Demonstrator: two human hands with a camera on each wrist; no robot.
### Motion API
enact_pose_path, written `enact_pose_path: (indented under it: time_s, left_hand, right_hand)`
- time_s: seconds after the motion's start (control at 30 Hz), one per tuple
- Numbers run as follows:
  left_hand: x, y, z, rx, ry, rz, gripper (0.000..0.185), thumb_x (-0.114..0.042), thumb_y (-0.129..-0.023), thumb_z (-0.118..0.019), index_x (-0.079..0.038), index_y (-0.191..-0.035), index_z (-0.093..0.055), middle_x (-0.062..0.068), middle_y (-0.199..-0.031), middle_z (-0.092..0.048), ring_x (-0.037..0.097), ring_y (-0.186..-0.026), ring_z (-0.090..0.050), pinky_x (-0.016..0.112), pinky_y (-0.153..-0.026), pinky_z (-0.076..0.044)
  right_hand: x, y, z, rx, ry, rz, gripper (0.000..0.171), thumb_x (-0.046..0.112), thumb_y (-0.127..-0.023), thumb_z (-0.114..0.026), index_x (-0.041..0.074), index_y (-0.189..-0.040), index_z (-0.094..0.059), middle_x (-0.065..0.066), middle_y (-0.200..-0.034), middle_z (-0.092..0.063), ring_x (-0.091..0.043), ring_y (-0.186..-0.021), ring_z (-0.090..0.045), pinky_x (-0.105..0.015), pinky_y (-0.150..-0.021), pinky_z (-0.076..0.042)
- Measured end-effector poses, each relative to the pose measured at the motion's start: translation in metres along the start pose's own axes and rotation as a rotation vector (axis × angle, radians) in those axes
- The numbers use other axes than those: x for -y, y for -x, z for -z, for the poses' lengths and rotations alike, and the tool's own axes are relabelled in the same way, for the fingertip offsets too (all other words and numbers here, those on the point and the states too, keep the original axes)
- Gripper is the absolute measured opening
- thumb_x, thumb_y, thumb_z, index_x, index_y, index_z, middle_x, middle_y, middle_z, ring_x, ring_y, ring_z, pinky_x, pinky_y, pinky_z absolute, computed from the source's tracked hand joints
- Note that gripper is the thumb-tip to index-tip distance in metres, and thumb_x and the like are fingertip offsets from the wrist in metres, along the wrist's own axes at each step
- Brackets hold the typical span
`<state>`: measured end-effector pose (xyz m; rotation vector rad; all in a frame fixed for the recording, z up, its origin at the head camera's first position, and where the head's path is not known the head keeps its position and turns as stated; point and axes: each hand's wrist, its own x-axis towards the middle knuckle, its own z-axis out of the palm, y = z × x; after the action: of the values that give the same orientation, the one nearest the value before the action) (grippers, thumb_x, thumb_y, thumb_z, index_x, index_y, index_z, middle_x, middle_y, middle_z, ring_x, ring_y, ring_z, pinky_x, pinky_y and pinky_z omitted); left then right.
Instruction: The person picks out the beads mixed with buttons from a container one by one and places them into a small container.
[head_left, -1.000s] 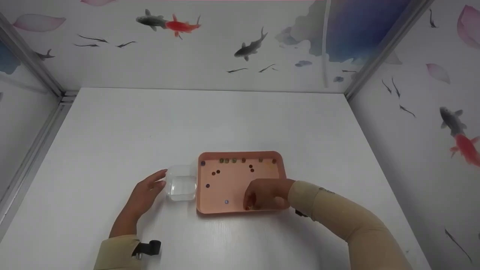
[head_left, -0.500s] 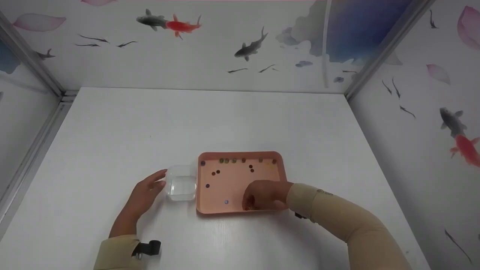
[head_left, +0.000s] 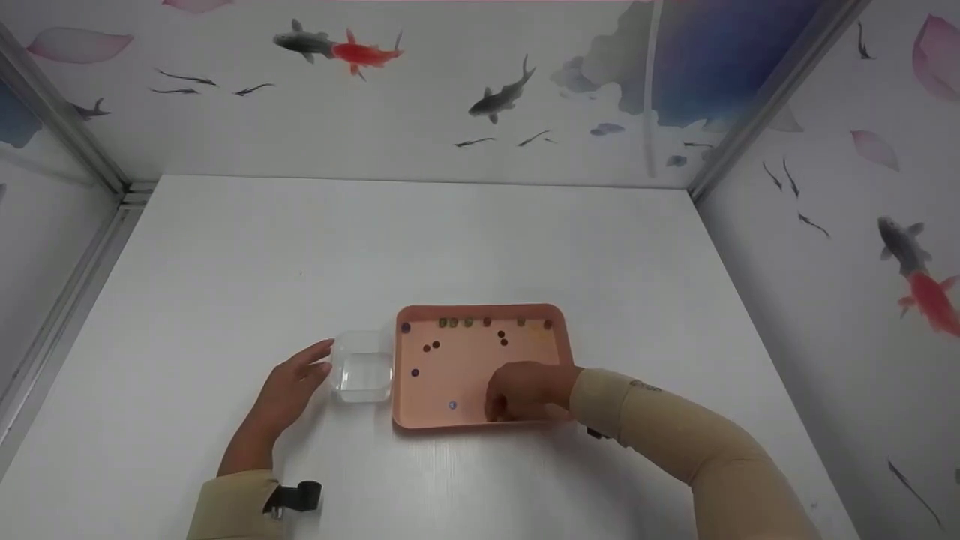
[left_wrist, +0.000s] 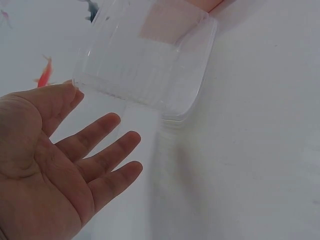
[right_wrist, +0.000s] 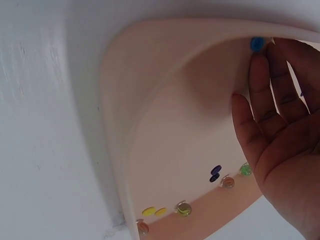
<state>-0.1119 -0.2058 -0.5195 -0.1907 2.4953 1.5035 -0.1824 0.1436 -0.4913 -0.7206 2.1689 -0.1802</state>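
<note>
Inside pink tray (head_left: 465, 379), blue button (right_wrist: 257, 44) by right hand (head_left: 529, 390), grip unclear, left hand (head_left: 286, 386) spread, touching clear box (head_left: 364, 371)

Right hand (head_left: 526, 390): fingertips hidden from the head view; grip unclear.
Blue disc (right_wrist: 257, 44): at the right fingertips, markings too small to read.
Clear container (left_wrist: 140, 65): beyond the left fingers (left_wrist: 131, 142), cut off above.
Pink tray (right_wrist: 165, 140): around the right fingers, cropped.

I look down on a white tabletop (head_left: 420, 240) against a pale back wall (head_left: 405, 139) painted with grey and red fish (head_left: 366, 53). A right wall (head_left: 840, 270) matches it, past a metal corner rail (head_left: 771, 97). The dim left wall (head_left: 45, 232) seems similarly printed, though cropped.
</note>
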Motion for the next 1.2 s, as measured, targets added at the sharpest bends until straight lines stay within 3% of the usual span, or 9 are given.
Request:
enact_pose_path:
  time_s: [0.3, 0.53, 0.7, 0.87, 1.0, 1.2]
  left_hand:
    - [0.0006, -0.0008, -0.0016, -0.009, -0.008, -0.002, 0.047, -0.026, -0.103, -0.047, -0.012, -0.148, -0.039, 0.018, -0.149, -0.040, 0.040, -0.134, -0.041, 0.058, -0.106, -0.036]
    - [0.0003, 0.0000, -0.0005, 0.002, -0.003, 0.007, 0.050, -0.031, -0.103, -0.047, -0.013, -0.148, -0.039, 0.017, -0.150, -0.039, 0.040, -0.135, -0.040, 0.058, -0.107, -0.036]
    - [0.0008, 0.0006, 0.0013, 0.019, -0.020, 0.007, 0.057, -0.041, -0.101, -0.046, -0.013, -0.150, -0.035, 0.017, -0.151, -0.037, 0.040, -0.136, -0.038, 0.058, -0.107, -0.035]
    - [0.0016, -0.0002, 0.0014, 0.017, -0.017, 0.012, 0.051, -0.032, -0.103, -0.046, -0.013, -0.149, -0.036, 0.017, -0.151, -0.037, 0.040, -0.136, -0.038, 0.058, -0.108, -0.034]
    - [0.0023, -0.0003, 0.0013, 0.014, -0.015, 0.015, 0.052, -0.036, -0.103, -0.046, -0.014, -0.149, -0.037, 0.016, -0.152, -0.037, 0.040, -0.136, -0.038, 0.058, -0.108, -0.033]
    - [0.0032, -0.0010, 0.0016, 0.010, -0.006, 0.003, 0.054, -0.039, -0.102, -0.046, -0.013, -0.149, -0.038, 0.016, -0.151, -0.038, 0.039, -0.136, -0.039, 0.057, -0.108, -0.034]
  right_hand:
    - [0.0009, -0.0016, -0.0001, 0.016, 0.009, 0.011, 0.023, 0.003, -0.089, -0.060, 0.021, -0.081, -0.073, 0.006, -0.069, -0.057, -0.011, -0.072, -0.053, -0.027, -0.063, -0.042]
    - [0.0006, -0.0012, -0.0003, 0.013, -0.009, 0.020, 0.022, 0.004, -0.088, -0.060, 0.019, -0.079, -0.072, 0.006, -0.067, -0.054, -0.011, -0.070, -0.051, -0.027, -0.060, -0.040]
    - [-0.0001, -0.0014, -0.0008, 0.004, -0.046, 0.027, 0.022, 0.003, -0.088, -0.059, 0.019, -0.080, -0.072, 0.006, -0.069, -0.054, -0.011, -0.072, -0.050, -0.027, -0.062, -0.040]
    - [0.0008, -0.0028, -0.0022, -0.006, -0.033, -0.010, 0.020, 0.008, -0.090, -0.062, 0.023, -0.082, -0.073, 0.007, -0.073, -0.059, -0.011, -0.075, -0.054, -0.027, -0.064, -0.043]
    - [0.0007, -0.0041, -0.0028, -0.008, -0.024, -0.035, 0.017, 0.011, -0.090, -0.064, 0.024, -0.082, -0.073, 0.007, -0.074, -0.060, -0.012, -0.076, -0.055, -0.028, -0.066, -0.044]
    - [-0.0043, -0.0032, 0.0008, -0.026, -0.082, 0.025, 0.015, 0.011, -0.089, -0.068, 0.024, -0.083, -0.074, 0.008, -0.077, -0.064, -0.010, -0.076, -0.054, -0.026, -0.070, -0.047]
